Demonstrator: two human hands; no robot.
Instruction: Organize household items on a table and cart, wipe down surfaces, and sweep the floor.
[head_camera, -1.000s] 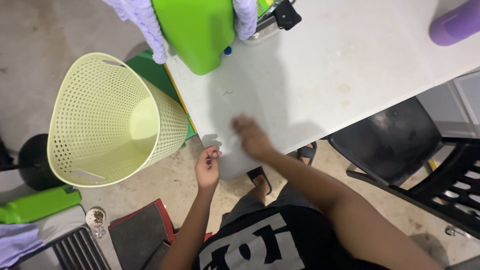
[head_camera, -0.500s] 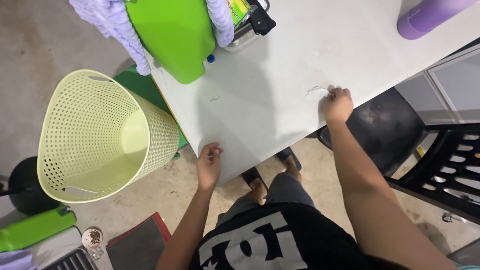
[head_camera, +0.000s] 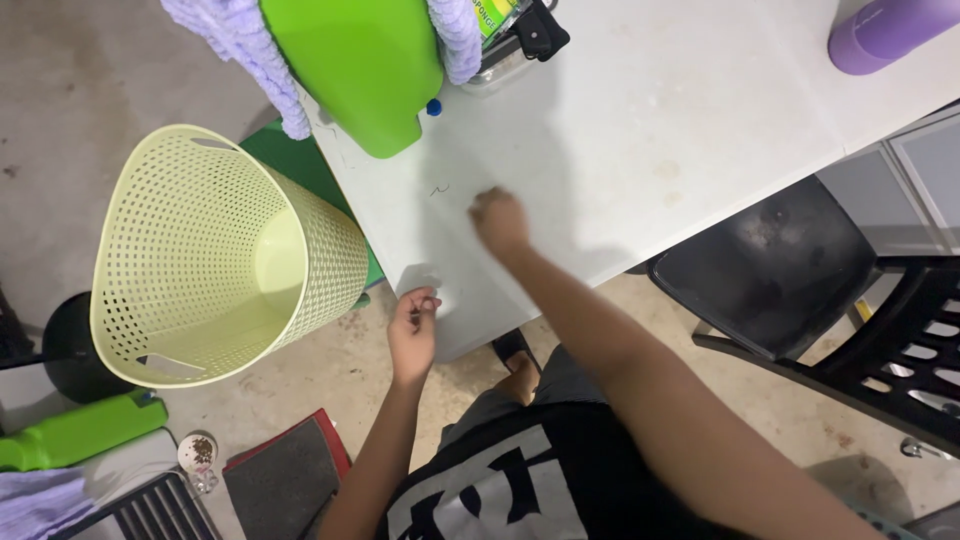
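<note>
My right hand rests on the white table near its front left corner, fingers curled into a loose fist, knuckles up. My left hand hovers at the table's corner edge, just below the top, fingers curled toward the thumb; I cannot see anything in it. A thin dark squiggle lies on the tabletop left of my right hand.
A pale yellow perforated basket stands on the floor left of the table. A bright green plastic piece and lilac fluffy cloth hang over the far corner. A purple bottle lies far right; a black chair stands right.
My right hand has swept back left across the tabletop, from the right front edge to near the front left corner. My left hand stays at the corner edge.
</note>
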